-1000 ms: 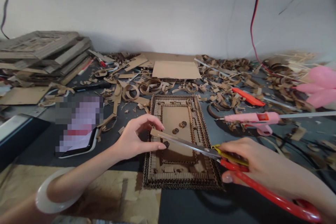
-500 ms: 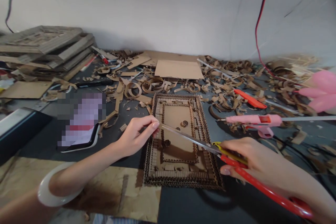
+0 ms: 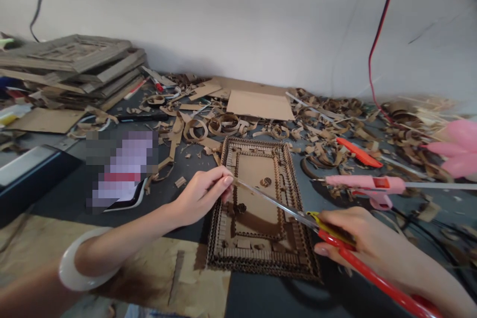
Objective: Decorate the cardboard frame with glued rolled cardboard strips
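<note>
My right hand (image 3: pixel 367 243) is wrapped round scissors (image 3: pixel 328 235) with red and yellow handles. Their long blades look closed and point left across a cardboard frame (image 3: pixel 261 247). At the blade tips, my left hand (image 3: pixel 206 194) pinches the end of a thin cardboard strip (image 3: pixel 240 182) between thumb and forefinger; most of that strip is hard to tell from the blades. The frame lies flat below both hands, with layered corrugated borders. On its inner panel sit small dark cardboard coils (image 3: pixel 265 182).
A pink glue gun (image 3: pixel 365 184) with a glue stick lies at right, behind it an orange-red tool (image 3: pixel 359 152). A phone (image 3: pixel 124 174) stands left. Cardboard curls and scraps (image 3: pixel 196 129) litter the back, beside stacked cardboard frames (image 3: pixel 85 67) and a flat cardboard piece (image 3: pixel 261 104).
My view has turned slightly left, so everything sits a little further right. Both hands keep their holds, and the scissors stay over the frame.
</note>
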Available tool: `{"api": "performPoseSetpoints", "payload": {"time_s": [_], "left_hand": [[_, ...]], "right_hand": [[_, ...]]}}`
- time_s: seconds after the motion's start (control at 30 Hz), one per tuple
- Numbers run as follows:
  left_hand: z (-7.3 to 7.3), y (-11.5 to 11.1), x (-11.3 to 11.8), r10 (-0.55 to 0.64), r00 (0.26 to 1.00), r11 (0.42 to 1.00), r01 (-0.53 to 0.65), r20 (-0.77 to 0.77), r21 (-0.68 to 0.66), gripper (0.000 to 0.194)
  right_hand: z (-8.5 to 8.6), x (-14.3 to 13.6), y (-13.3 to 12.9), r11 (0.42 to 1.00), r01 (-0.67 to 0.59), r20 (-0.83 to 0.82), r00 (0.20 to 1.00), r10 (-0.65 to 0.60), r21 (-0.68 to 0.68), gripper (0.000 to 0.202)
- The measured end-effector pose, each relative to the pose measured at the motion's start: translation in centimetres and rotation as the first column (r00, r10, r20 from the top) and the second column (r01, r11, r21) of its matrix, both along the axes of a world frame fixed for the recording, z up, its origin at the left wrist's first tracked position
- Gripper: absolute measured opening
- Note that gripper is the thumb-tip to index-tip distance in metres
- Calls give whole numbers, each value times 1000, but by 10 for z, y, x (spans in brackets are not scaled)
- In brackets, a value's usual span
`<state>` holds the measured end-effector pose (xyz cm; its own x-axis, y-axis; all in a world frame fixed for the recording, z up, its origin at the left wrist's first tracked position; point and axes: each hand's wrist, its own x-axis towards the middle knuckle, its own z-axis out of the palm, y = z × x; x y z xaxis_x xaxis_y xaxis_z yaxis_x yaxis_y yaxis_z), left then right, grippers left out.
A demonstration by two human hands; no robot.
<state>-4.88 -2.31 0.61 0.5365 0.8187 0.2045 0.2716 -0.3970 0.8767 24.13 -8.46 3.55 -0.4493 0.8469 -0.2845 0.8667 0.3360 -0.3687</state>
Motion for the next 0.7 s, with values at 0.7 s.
{"api": "performPoseSetpoints", "payload": {"time_s": [0.7], "left_hand": [[5,-1,4,18,1000,992,-15,23,-121,30]], "right_hand": [[1,-10,11,999,32,41,999,-33,42,37]]}}
